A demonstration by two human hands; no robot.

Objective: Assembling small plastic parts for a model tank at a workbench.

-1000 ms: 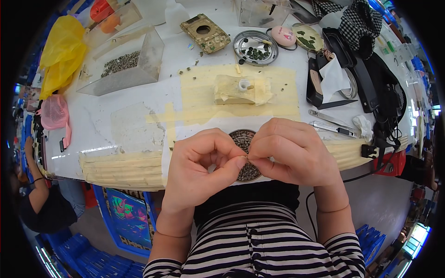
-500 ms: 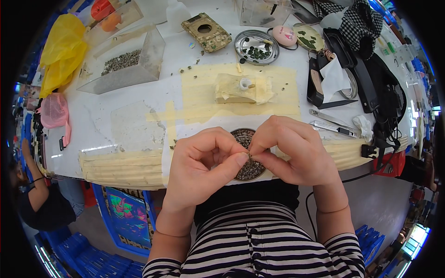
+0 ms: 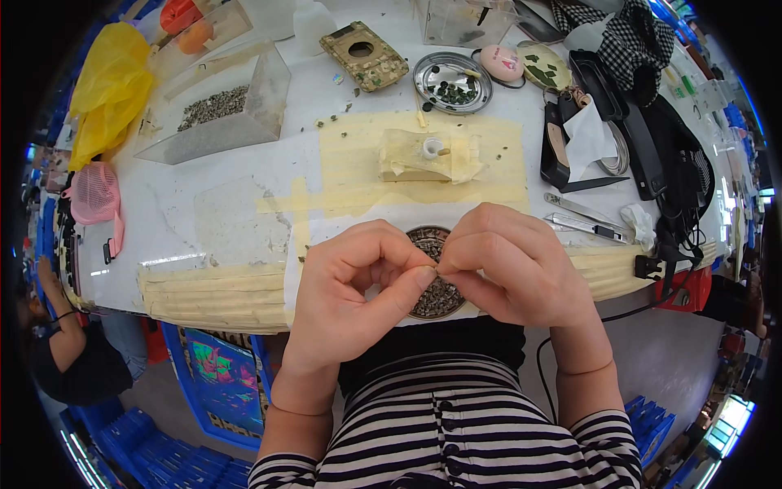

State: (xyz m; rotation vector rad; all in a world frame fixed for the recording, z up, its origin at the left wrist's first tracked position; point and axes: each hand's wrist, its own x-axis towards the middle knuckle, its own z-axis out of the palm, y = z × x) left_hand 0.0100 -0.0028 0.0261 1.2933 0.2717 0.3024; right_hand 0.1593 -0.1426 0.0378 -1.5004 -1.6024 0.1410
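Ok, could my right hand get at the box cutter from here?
Probably yes: the box cutter lies close beside your right hand, with nothing visible between. But that hand meets your left hand in a pinch, so it might need freeing first.

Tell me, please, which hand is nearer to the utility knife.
Right: the right hand is just left of the utility knife; the left hand is farther left, beyond the right one.

Tiny pc. (image 3: 437,273), mostly hidden, too sm. to make out, pinched betw. L hand (image 3: 358,293) & R hand (image 3: 517,269), over rnd dish (image 3: 429,228), near ctr. Dish flat, brownish rim, partly covered; sm. grey-brown parts (image 3: 437,304) loose inside, approx. dozens.
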